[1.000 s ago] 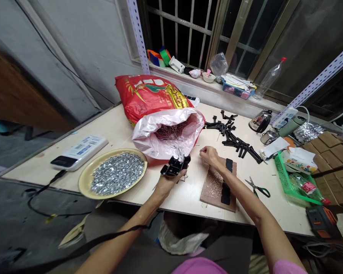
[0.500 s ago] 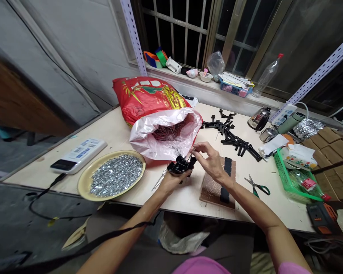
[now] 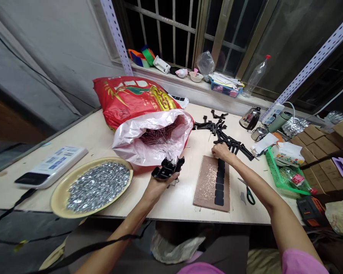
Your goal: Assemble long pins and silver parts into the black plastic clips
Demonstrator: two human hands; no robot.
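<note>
My left hand (image 3: 157,186) is closed round a bunch of black plastic parts (image 3: 167,168) with thin metal pins sticking out, held just above the table in front of the open bag of pins (image 3: 151,135). My right hand (image 3: 220,151) reaches forward to the top edge of the brown sheet (image 3: 208,182) that carries a column of black pads (image 3: 219,182). Its fingers are curled down at the near end of the heap of black plastic parts (image 3: 231,142); I cannot make out what they grip.
A yellow dish of small silver pieces (image 3: 94,186) and a white scale (image 3: 51,165) lie at the left. Scissors (image 3: 247,190), a green basket (image 3: 286,171), a kettle (image 3: 250,117) and cardboard boxes (image 3: 322,152) are at the right. A red sack (image 3: 128,97) lies behind the bag.
My right hand left the parts in my left hand and moved right and forward to the black heap beyond the brown sheet. The view shifted to the right.
</note>
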